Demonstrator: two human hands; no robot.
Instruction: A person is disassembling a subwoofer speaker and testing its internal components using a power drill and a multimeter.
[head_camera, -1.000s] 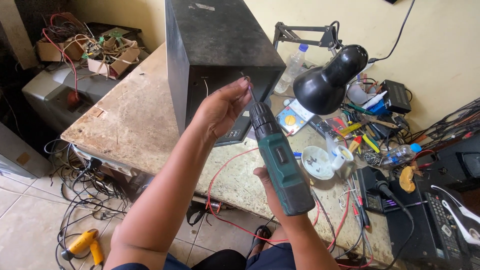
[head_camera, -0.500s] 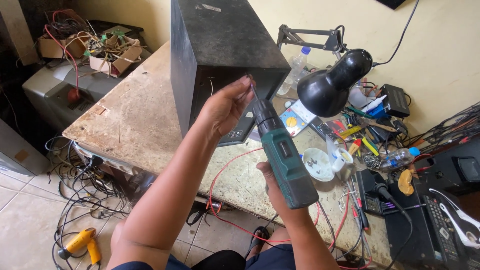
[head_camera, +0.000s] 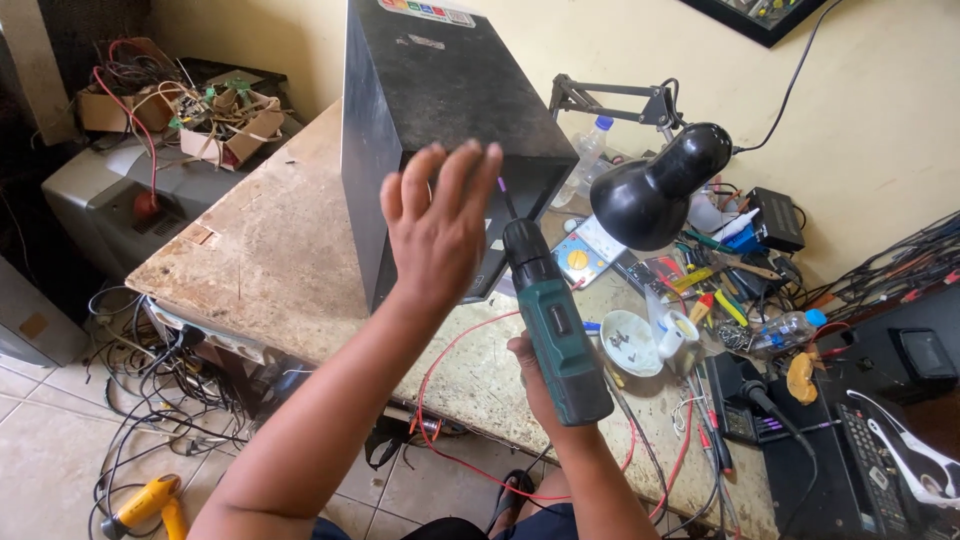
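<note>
Above the near edge of the worn workbench (head_camera: 250, 270), seen from the head camera, the person's right hand (head_camera: 535, 375) is closed around the grip of a green cordless drill (head_camera: 555, 330). The drill points up and away, its dark chuck and thin bit aimed at the open front of a large black speaker box (head_camera: 440, 110). That box stands upright near the middle of the workbench, toward its back edge. The left hand (head_camera: 437, 225) is raised in front of the box, just left of the drill's chuck, fingers spread and palm open, holding nothing; it touches neither drill nor box as far as the view shows.

To the right of the drill, a black desk lamp (head_camera: 655, 195) on a jointed arm hangs over the bench, its shade facing the camera. Below it a small white dish (head_camera: 628, 342) lies on the surface, with a white mug (head_camera: 682, 340) just beside it. Screwdrivers, pliers and small tools crowd the right end of the workbench, along with a clear plastic bottle (head_camera: 785, 328) lying on its side. Red wire (head_camera: 450, 400) loops off the near edge below the drill.

On the tiled floor at lower left, a yellow tool (head_camera: 150, 503) lies among tangled cables. At the far left end, cardboard boxes (head_camera: 215, 125) full of wires and parts sit on a grey casing.
</note>
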